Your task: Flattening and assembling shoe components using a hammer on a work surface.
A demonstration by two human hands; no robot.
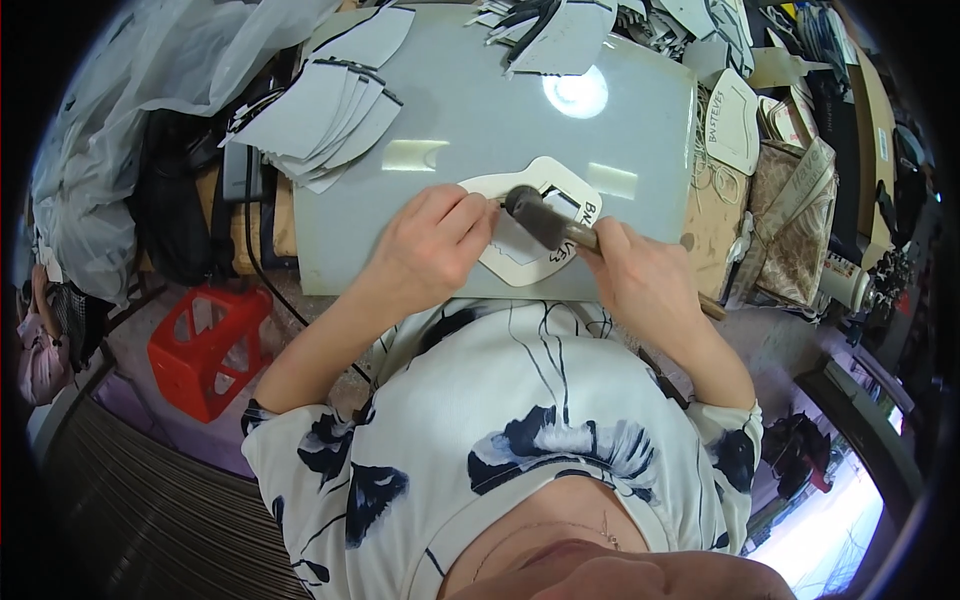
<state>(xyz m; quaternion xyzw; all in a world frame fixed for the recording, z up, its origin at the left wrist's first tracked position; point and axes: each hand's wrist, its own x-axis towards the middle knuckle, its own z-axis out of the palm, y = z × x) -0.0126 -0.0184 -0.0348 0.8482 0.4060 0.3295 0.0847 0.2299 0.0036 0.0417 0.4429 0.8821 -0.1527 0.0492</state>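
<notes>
My right hand (643,268) is wrapped round the handle of a small hammer (537,217) with a dark metal head. The hammer head is over a cream, curved template (545,173) that has a cut-out window and dark handwriting. A whitish piece (517,245) shows inside or under that template, partly covered by the hammer. My left hand (432,238) is closed in a pinch at the template's left edge, close to the hammer head. What its fingertips grip is too small to make out.
Stacked white panels with dark edges (325,120) lie at the table's left; more panels (565,40) lie at the back of the grey tabletop (370,225). Another cream template (733,122) and a brown patterned bundle (790,225) are on the right. A red stool (190,355) stands at lower left.
</notes>
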